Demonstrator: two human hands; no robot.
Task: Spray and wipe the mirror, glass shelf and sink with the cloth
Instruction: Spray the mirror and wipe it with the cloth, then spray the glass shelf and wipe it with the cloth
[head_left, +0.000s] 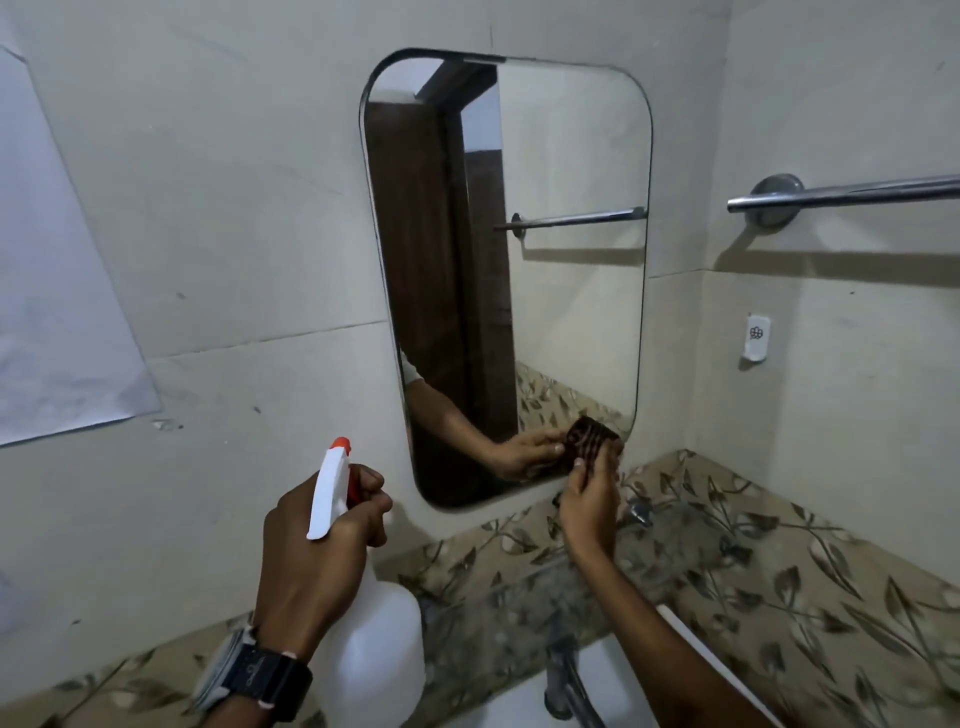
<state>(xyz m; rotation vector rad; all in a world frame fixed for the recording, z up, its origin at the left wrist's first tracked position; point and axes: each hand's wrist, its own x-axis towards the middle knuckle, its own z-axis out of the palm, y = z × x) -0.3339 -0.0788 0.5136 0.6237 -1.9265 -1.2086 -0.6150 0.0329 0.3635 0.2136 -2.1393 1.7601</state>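
Hands are busy: the right hand is pressing a dark cloth on the mirror, the left hand is gripping a spray bottle.

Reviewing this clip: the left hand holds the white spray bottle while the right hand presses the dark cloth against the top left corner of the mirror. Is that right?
Not quite. In the head view the right hand presses the dark cloth against the bottom right corner of the mirror, not the top left. The rest stands: the left hand holds the white spray bottle.
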